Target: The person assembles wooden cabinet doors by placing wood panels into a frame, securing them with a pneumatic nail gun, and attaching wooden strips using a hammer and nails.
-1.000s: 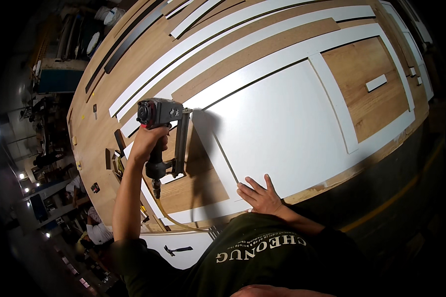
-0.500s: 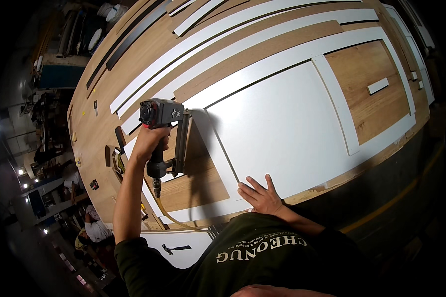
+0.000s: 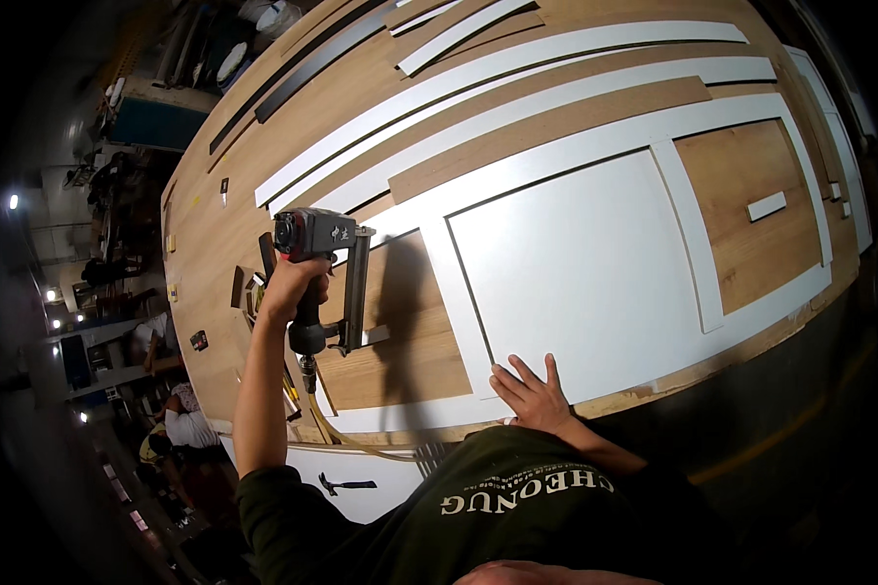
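My left hand [image 3: 293, 281] grips the handle of a dark pneumatic nail gun [image 3: 324, 273], held upright over the left opening of a white frame [image 3: 439, 278] on a wooden workbench [image 3: 263, 156]. An air hose [image 3: 346, 441] runs from the gun's base toward me. Flat on the near edge of the white panel [image 3: 576, 273] set in the frame lies my right hand [image 3: 532, 398], fingers spread, pressing down by the frame's vertical strip.
Long white and brown strips [image 3: 517, 73] lie across the far bench. Small wood offcuts [image 3: 244, 288] sit left of the gun. A short white piece [image 3: 766, 206] rests in the frame's right opening. A hammer [image 3: 346, 485] lies on a white board below; people work at far left.
The nail gun and my left hand stay nearly where they were, shifting only slightly. My right hand stays flat on the panel's near edge.
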The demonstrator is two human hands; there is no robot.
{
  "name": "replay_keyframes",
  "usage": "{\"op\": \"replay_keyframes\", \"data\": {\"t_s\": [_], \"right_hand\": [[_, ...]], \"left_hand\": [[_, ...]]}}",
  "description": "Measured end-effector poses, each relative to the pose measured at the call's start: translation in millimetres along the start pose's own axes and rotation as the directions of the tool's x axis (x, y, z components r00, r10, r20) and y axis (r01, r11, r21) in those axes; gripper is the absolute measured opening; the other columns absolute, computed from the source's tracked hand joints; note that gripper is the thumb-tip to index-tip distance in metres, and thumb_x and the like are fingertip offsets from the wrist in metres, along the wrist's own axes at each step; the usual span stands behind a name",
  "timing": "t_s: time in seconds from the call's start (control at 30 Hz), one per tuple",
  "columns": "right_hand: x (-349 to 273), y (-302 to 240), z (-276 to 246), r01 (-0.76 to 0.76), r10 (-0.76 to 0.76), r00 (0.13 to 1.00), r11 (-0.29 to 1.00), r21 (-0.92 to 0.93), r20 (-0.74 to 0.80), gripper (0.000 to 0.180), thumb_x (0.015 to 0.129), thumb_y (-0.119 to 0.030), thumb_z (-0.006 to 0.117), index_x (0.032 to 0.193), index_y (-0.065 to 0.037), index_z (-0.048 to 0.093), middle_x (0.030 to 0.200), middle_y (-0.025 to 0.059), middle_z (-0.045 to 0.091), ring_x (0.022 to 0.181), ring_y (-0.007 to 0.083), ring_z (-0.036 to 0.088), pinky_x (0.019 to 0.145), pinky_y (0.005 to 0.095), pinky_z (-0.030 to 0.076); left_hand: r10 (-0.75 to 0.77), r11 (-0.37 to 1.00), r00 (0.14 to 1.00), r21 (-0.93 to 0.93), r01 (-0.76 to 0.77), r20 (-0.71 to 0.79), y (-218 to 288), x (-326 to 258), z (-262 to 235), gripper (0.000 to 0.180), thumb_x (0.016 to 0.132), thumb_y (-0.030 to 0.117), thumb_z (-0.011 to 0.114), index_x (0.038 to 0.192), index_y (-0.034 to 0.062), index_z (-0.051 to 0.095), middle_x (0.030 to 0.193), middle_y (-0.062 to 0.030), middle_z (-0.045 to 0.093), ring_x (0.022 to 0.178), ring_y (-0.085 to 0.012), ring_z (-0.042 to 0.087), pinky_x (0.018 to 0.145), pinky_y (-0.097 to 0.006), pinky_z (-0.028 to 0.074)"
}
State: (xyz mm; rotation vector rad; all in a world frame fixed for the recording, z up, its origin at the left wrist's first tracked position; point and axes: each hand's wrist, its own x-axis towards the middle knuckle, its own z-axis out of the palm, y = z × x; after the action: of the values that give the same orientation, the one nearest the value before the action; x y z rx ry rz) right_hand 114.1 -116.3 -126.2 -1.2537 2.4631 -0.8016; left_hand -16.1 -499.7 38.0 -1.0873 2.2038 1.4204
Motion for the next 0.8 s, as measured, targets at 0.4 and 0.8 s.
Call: {"op": "replay_keyframes", "data": {"t_s": [0.4, 0.8], "right_hand": [[-2, 1, 4, 0.012, -0.012, 1.0, 1.0, 0.001, -0.024, 0.079, 0.061, -0.045, 0.074, 0.13, -0.012, 0.051, 0.142, 0.0042, 0.042, 0.136, 0.0254, 0.031, 0.101, 0.0715, 0.016], [-3, 0, 7, 0.026, -0.027, 0.999, 0.999, -0.03, -0.027, 0.077, 0.064, -0.046, 0.071, 0.13, -0.012, 0.051, 0.142, 0.0034, 0.041, 0.137, 0.0258, 0.03, 0.102, 0.0717, 0.013]], "left_hand": [[-0.044, 0.998, 0.998, -0.038, 0.043, -0.043, -24, 6, -16, 0.01, 0.074, 0.011, 0.063, 0.076, 0.0034, 0.057, 0.058, -0.0052, 0.054, 0.044, -0.0152, 0.052, 0.043, -0.03, 0.046], [-0.033, 0.998, 0.999, -0.05, 0.034, 0.025, -28, 8, -19, 0.013, 0.076, 0.012, 0.066, 0.073, 0.0034, 0.057, 0.057, -0.0044, 0.053, 0.043, -0.015, 0.05, 0.043, -0.03, 0.045]]}}
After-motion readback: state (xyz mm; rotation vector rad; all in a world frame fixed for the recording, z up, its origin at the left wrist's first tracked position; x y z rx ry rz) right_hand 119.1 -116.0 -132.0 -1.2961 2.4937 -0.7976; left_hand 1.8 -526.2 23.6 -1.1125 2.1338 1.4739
